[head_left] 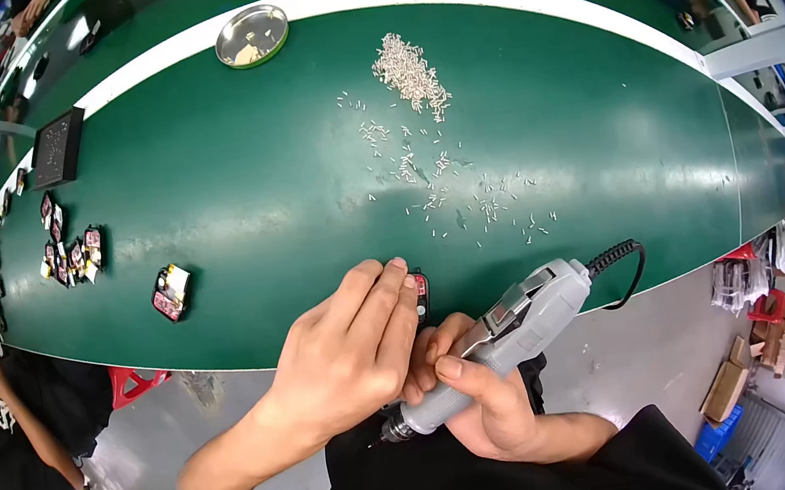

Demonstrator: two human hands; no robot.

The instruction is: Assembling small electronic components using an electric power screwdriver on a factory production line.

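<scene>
My right hand (481, 392) is wrapped round a grey electric screwdriver (531, 316) with a coiled black cord. The screwdriver's tip points down and to the left, below the table edge and away from any part. My left hand (346, 340) is closed at the near table edge, its fingertips on a small black-and-red device (421, 286). Most of that device is hidden behind the fingers. The thumb and fingers of my right hand meet close beside my left palm; whether they pinch something small cannot be seen.
Small screws or pins (409, 69) lie heaped at the far middle, others scattered nearer. A similar device (172, 292) lies left, with several more (71, 253) beyond. A round metal dish (252, 35) and a black tray (59, 148) stand at the back. A co-worker (34, 421) sits at left.
</scene>
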